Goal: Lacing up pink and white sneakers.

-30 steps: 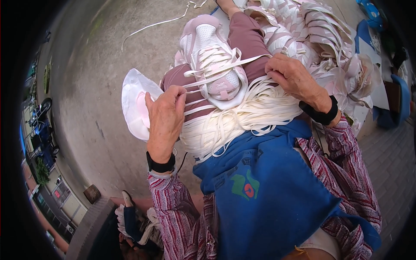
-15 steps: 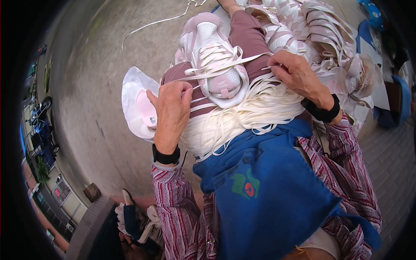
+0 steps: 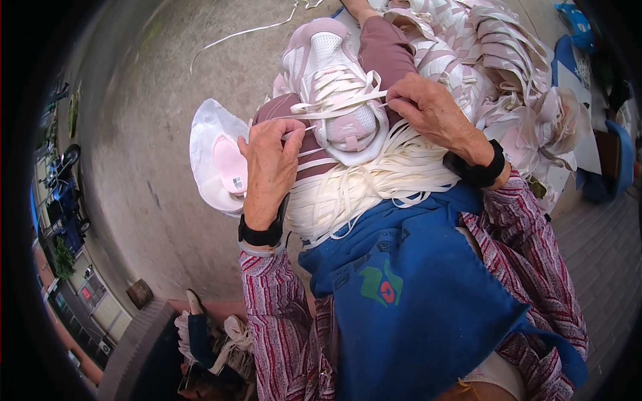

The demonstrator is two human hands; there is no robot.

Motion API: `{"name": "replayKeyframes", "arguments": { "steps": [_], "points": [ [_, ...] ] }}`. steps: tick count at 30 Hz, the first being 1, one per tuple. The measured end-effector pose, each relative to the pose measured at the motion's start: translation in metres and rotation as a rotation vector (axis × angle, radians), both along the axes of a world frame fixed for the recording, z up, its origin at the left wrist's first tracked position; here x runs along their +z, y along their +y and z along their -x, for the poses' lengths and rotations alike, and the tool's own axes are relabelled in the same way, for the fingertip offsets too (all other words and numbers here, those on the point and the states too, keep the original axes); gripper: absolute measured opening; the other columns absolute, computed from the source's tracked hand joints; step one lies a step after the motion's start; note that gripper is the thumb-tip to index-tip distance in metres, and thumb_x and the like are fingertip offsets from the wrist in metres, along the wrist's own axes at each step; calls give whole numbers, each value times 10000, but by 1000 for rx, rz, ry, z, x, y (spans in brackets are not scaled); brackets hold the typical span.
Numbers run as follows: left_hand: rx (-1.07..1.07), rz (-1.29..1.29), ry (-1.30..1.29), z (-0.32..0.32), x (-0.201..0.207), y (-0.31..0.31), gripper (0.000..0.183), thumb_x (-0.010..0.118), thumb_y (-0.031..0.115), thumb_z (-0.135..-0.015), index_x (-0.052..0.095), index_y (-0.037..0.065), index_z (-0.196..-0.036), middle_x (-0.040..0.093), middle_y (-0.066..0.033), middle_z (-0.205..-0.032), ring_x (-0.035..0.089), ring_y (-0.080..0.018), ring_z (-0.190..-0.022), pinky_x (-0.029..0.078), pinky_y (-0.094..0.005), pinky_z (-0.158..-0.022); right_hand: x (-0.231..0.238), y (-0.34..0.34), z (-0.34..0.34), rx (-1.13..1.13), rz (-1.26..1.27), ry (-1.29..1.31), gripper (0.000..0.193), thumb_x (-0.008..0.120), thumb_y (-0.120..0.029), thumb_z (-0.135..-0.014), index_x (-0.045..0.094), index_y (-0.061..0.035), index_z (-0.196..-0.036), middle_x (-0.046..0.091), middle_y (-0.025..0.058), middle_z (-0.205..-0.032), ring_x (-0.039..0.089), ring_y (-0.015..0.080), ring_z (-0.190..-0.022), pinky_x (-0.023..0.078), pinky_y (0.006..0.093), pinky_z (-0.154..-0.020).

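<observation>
A white and pale pink shoe upper (image 3: 328, 57) lies across my thighs, its toe pointing away from me. A white shoelace (image 3: 331, 105) runs zigzag up its front and stretches out to both sides. My left hand (image 3: 271, 150) pinches one lace end left of the collar, the tip sticking out. On the right, my right hand (image 3: 431, 113) pinches the lace close to the collar, a short tip showing. Under my hands, a thick bundle of loose cream laces (image 3: 374, 177) is spread over my lap. Another upper (image 3: 217, 160) with a pink inside rests beside my left hand.
A big heap of pink and white uppers (image 3: 495, 60) is piled at the far right. A blue apron (image 3: 414, 274) covers my lap. One loose lace (image 3: 247, 32) lies on the concrete floor (image 3: 154, 134). At the lower left, another person's leg (image 3: 200, 337) shows beside more laces.
My right hand has moved left and slightly up, nearer to the upper, and the lace span on that side is shorter. My left hand has shifted only slightly and keeps its pinch.
</observation>
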State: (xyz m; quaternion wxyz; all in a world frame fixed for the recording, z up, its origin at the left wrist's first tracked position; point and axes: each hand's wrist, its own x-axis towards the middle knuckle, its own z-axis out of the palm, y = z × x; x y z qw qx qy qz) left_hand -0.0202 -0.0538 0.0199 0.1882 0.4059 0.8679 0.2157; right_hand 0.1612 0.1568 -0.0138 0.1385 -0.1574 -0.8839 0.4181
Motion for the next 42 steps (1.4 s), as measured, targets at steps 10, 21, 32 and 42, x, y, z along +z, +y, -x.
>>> {"name": "replayKeyframes", "arguments": {
  "steps": [10, 21, 32, 42],
  "points": [
    [-18, -6, -20, -4, 2, 8, 168, 548, 230, -916, 650, 98, -907, 634, -79, -1042, 497, -302, -1148, 151, -660, -1023, 2, 5, 5, 68, -39, -43, 83, 586, -62, -852, 622, 2, -889, 593, 141, -802, 589, 294, -748, 469, 350, -691],
    [-118, 31, 100, -6, -7, 15, 176, 569, 250, -907, 642, 90, -910, 624, -63, -1007, 503, -276, -1129, 213, -581, -1029, 0, 3, 17, 87, 229, -177, 148, 568, -142, -853, 606, -7, -807, 567, 149, -782, 569, 338, -705, 463, 415, -676],
    [-64, -149, 489, -45, 4, 4, 273, 710, 190, -799, 634, 95, -1043, 612, -61, -1011, 545, -266, -1009, 314, -475, -936, 22, -35, -3, -154, -239, -139, 266, 667, -206, -833, 563, -5, -973, 544, 147, -944, 616, 331, -783, 521, 396, -659],
    [5, -169, 329, -45, -17, 8, 227, 642, 104, -823, 621, 13, -1029, 612, -158, -885, 604, -337, -822, 457, -423, -708, -1, -51, 7, -99, -396, -316, 151, 591, -107, -844, 551, 35, -876, 528, 177, -853, 628, 317, -734, 527, 376, -612]
  ]
}}
